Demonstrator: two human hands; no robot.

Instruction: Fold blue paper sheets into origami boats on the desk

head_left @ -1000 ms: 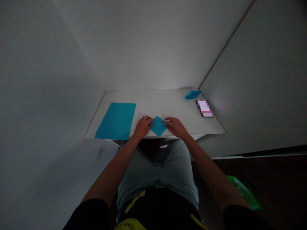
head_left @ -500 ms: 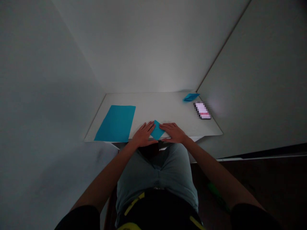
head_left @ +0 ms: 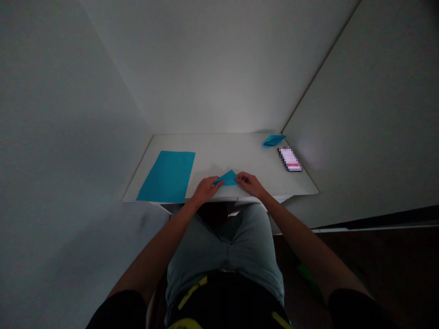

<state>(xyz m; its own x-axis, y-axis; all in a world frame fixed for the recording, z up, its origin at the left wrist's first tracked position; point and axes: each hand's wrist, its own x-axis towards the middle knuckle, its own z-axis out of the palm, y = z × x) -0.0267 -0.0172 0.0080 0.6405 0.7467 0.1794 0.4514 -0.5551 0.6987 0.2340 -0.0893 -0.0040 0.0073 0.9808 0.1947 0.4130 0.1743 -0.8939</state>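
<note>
Between my hands is a small folded piece of blue paper, now showing as a low triangle with its peak pointing away from me. My left hand pinches its left corner between thumb and fingers. On the other side, my right hand grips the right corner with its fingertips. Both hands are over the front part of the white table. A flat sheet of blue paper lies to the left of my left hand, reaching the table's front edge.
At the back right corner stands a folded blue paper boat shape. A phone with its lit screen blurred out lies in front of it, by the right wall. Walls close off the table's back and left side.
The small paper has gone from a flat diamond under my spread hands to a triangle held at both corners. My fingers have closed from flat to pinching.
</note>
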